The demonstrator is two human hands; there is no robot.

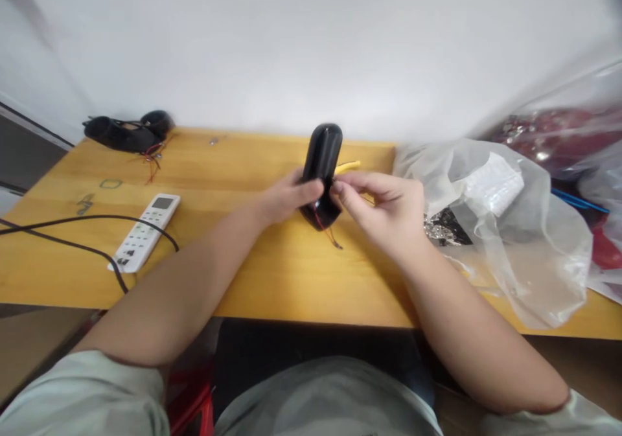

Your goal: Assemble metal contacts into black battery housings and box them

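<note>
Left hand [279, 201] clamped on the black casing [324, 151], thumb across the front and the other fingers mostly hidden behind, probably to steady it against any push from the other side. Right hand [389, 206] in a fine pinch right at the casing's side, thumb and index fingers together at the tips, maybe on something tiny, can't tell at this blur. Looks like a pretty sensible split: firm grip on one side, precise work on the other. Rounded end pointing away, near end toward the body, with thin wires [339, 246] dangling out of it, probably easier to see and reach that way. Around mid tabletop [291, 280], can't tell if lifted or resting. Just behind, a yellow tool-like thing [350, 166], handy for the right side. Further left, a white remote [146, 232] under a black cable [102, 218], and more black parts [129, 135] at the far corner, likely out of the way. Over on the right, a clear plastic bag [549, 274] with shiny bits [444, 225] beside it, within easy reach
</note>
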